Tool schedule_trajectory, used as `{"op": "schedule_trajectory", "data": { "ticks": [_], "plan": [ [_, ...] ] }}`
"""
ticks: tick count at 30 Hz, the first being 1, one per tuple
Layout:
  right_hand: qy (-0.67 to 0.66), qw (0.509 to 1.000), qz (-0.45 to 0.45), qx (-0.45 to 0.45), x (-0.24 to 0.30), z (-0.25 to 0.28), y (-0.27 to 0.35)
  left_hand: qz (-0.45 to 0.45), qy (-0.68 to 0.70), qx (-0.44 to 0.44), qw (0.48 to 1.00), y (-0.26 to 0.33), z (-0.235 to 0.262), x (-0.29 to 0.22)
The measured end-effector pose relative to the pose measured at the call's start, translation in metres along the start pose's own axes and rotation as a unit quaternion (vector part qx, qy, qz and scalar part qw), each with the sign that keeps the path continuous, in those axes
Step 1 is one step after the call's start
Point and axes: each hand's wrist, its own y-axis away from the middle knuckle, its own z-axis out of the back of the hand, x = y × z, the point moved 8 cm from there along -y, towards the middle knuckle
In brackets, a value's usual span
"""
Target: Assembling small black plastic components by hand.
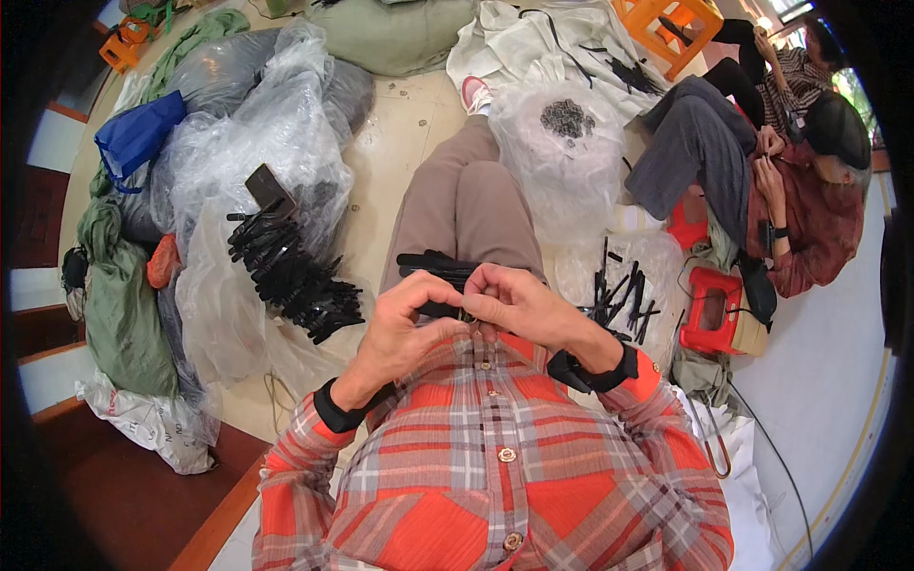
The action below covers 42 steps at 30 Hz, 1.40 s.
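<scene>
My left hand (405,322) and my right hand (526,306) meet in front of my shirt, both closed, thumbs and fingertips pinched together. What they pinch is small and mostly hidden by the fingers. Black strap-like strips (436,265) lie across my lap just beyond the hands, and dark material also shows inside the curl of my left fingers. To the left, a thick pile of black strips (295,271) rests on clear plastic. Ahead on the right, a heap of small dark pieces (567,119) sits on a plastic bag (538,181).
Loose black strips (624,300) lie on plastic at my right, near a red plastic stool (706,309). A dark flat rectangle (271,188) tops the left pile. Large stuffed plastic bags (286,105) and a blue bag (140,138) stand farther left. Two people sit at the right, one in a cap (838,133).
</scene>
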Motion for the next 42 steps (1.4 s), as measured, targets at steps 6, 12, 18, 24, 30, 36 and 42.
{"op": "schedule_trajectory", "data": {
  "ticks": [6,12,18,24,30,36,42],
  "plan": [
    [0.02,0.998,-0.022,0.047,0.004,0.002,0.002,0.186,0.265,-0.035,0.946,0.007,-0.008,0.021],
    [0.079,0.996,0.041,0.026,-0.002,0.0,0.002,0.173,0.289,-0.056,0.94,0.011,-0.003,0.017],
    [0.219,0.966,0.082,-0.11,0.002,0.004,0.002,0.267,0.395,-0.11,0.872,0.015,-0.013,0.037],
    [0.062,0.997,0.028,-0.047,-0.005,0.017,-0.001,0.211,0.297,-0.14,0.921,0.004,0.006,0.04],
    [0.295,0.935,0.151,-0.127,0.019,0.001,-0.008,0.018,-0.179,-0.165,0.97,0.005,0.019,-0.022],
    [0.077,0.976,0.136,-0.15,0.017,-0.006,-0.031,0.234,0.456,-0.234,0.826,0.022,0.02,0.053],
    [0.23,0.955,0.115,-0.147,0.028,-0.037,-0.074,0.144,0.17,-0.34,0.913,0.042,0.066,0.058]
  ]
}}
